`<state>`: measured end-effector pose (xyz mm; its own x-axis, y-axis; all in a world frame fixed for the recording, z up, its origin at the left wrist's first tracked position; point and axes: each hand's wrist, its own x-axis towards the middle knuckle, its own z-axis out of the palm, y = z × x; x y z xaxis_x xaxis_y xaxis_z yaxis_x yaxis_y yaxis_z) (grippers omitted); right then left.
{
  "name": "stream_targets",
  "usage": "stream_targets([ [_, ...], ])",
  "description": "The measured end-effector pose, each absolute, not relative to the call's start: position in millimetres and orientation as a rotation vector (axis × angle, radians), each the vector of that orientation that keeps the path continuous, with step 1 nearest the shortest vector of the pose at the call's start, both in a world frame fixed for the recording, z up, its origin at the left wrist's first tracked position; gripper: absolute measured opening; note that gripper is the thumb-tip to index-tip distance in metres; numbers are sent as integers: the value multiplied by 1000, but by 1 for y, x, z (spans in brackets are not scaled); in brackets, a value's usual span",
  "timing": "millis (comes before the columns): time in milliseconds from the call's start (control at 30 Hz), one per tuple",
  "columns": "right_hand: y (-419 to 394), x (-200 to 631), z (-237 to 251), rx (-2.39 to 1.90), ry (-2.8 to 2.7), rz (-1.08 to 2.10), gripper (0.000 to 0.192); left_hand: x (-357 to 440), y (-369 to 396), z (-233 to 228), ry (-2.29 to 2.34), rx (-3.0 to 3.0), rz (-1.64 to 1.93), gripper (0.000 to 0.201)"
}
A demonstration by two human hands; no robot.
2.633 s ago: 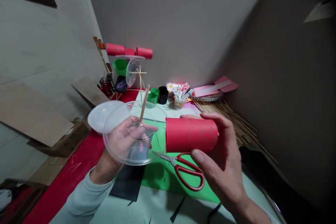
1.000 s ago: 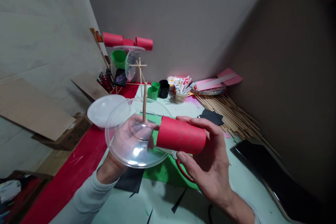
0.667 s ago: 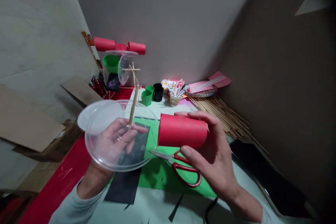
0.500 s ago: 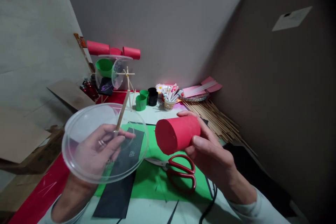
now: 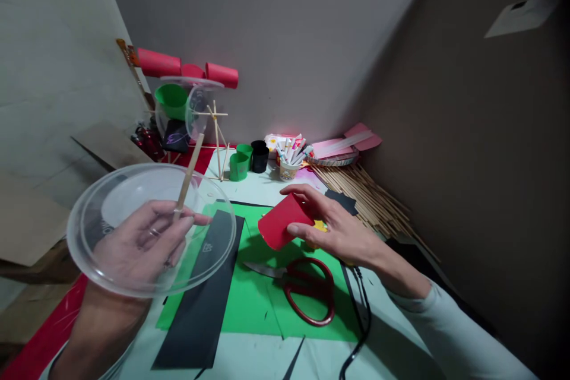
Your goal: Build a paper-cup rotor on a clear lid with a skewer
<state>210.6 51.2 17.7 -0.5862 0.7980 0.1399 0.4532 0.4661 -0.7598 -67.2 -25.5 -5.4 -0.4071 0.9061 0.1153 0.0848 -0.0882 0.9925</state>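
1. red scissors [image 5: 307, 291] lie on the green sheet [image 5: 262, 303] under your right hand [image 5: 338, 228].
2. your left hand [image 5: 133, 243] pinches the stick [image 5: 189, 175] through the clear lid [image 5: 151, 228].
3. your right hand clasps the red cup [image 5: 280, 228], now lowered toward the sheet.

clear plastic lid [image 5: 111, 237]: tilted, wooden stick [image 5: 189, 173] through centre | red paper cylinder [image 5: 282, 227]: tilted, low over green sheet

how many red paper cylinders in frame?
3. One red paper cylinder in the right hand above the green sheet; two more red paper cylinders at the back left, and, atop the clear-plastic model. Others may be hidden behind it.
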Motion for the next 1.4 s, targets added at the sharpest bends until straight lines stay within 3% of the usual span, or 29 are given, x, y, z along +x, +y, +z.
stream_targets([
  [167, 63, 197, 12, -1142, -2554, 541, 53, -65, -24, -4, 1527, 1169, 1584, 23],
  [467, 74, 177, -4, -1183, -2875, 101, 34, -60, -25, 5, 1630, 1170, 1581, 26],
  [833, 80, 210, -3, -1046, -2691, 212, 67, -63, -24, -5, 1595, 1244, 1634, 19],
  [1067, 48, 279, 5, -1412, -2354, 209, 27, -60, -24, -4, 1623, 1308, 1631, 21],
  [1400, 34, 287, -76, -1451, -2536, 49, 7, -40, -30, 2, 1258, 1303, 1650, 17],
])
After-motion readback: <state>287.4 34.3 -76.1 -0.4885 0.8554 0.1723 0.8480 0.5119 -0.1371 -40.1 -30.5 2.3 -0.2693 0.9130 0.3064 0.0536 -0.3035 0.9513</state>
